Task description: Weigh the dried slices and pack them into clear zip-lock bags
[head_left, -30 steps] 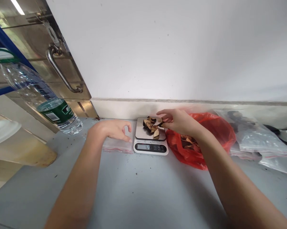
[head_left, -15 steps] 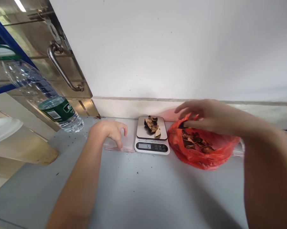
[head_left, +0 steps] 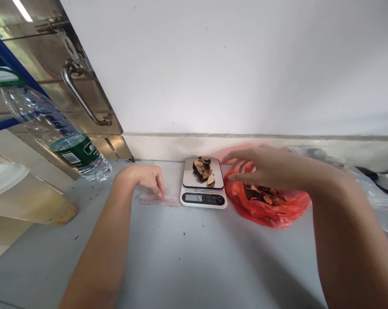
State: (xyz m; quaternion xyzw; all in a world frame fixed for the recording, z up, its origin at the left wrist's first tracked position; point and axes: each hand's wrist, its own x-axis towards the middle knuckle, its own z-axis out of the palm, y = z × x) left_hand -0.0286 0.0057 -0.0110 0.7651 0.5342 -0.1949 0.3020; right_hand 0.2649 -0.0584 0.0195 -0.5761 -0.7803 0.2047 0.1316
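Note:
A small kitchen scale (head_left: 203,198) stands by the back wall, with a heap of dark dried pieces (head_left: 204,169) on its steel plate. To its right lies an open red plastic bag (head_left: 271,212) holding more of the same pieces. My right hand (head_left: 261,167) hovers over the bag's mouth, fingers stretched towards the scale and holding nothing I can see. My left hand (head_left: 142,177) rests with curled fingertips pressing on a clear zip bag (head_left: 163,195) lying flat just left of the scale.
A water bottle (head_left: 56,133) leans at the left beside a steel cabinet door with a handle (head_left: 80,96). More clear bags (head_left: 351,171) lie at the right along the wall. Crumbs dot the grey counter (head_left: 194,257).
My right hand left the scale's plate, swung right over the red bag, and has come back to the bag's left rim. My left hand curled its fingers down onto the zip bag.

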